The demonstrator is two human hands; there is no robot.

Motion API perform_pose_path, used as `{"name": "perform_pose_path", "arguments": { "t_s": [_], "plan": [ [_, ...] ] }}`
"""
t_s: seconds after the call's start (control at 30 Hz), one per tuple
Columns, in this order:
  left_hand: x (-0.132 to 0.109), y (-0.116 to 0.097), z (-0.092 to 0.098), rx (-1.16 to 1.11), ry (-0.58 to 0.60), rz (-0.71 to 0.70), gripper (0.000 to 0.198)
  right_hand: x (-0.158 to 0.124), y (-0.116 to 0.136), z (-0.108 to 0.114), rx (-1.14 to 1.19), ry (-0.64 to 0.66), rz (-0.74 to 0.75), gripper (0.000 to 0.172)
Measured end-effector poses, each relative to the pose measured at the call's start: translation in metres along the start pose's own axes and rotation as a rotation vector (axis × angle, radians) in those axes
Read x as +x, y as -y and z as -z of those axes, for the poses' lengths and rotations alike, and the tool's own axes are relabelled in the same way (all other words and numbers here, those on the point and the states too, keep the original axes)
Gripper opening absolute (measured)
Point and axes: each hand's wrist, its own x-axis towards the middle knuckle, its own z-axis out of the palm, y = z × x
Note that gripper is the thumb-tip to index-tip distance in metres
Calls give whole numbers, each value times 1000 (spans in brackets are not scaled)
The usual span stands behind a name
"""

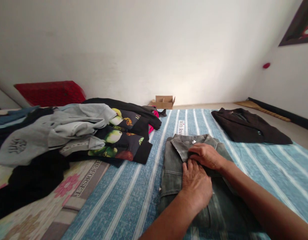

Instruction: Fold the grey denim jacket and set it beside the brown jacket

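Observation:
A faded grey-green denim jacket (172,183) lies folded face up on the bed, its collar towards the wall and a small white label showing inside the neck. My left hand (197,183) rests on the chest, fingers bent at the front opening just below the collar. Right above it, my right hand (206,156) has its fingers curled over the same edge near the collar. Both hands pinch the cloth there, close together; the fingertips are partly hidden. My forearms cover some of the jacket's lower right part.
Under the jacket spreads a blue striped sheet (134,186). A folded dark brown garment (249,126) lies at the right. Heaped clothes, including a grey shirt (69,123) and a fruit-print garment (124,146), cover the left. A cardboard box (165,102) stands by the wall.

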Motion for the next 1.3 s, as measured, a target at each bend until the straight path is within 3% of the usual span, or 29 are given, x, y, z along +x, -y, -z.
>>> {"name": "perform_pose_path", "arguments": {
  "t_s": [0.23, 0.43, 0.77, 0.97, 1.3],
  "plan": [
    [0, 1, 0, -12, 47, -28, 57, 15, 19, 13, -260, 245, -4, 20],
    [0, 2, 1, 35, 59, -54, 56, 26, 26, 14, -313, 311, 9, 22],
    [4, 4, -5, -3, 49, -35, 53, 30, 29, 14, -344, 328, 17, 23],
    [2, 4, 3, -39, 27, -31, 53, 31, 25, 14, -309, 324, 5, 21],
    [2, 4, 1, -30, 27, -8, 54, 32, -11, 25, -23, 281, 28, 20]
  ]
}}
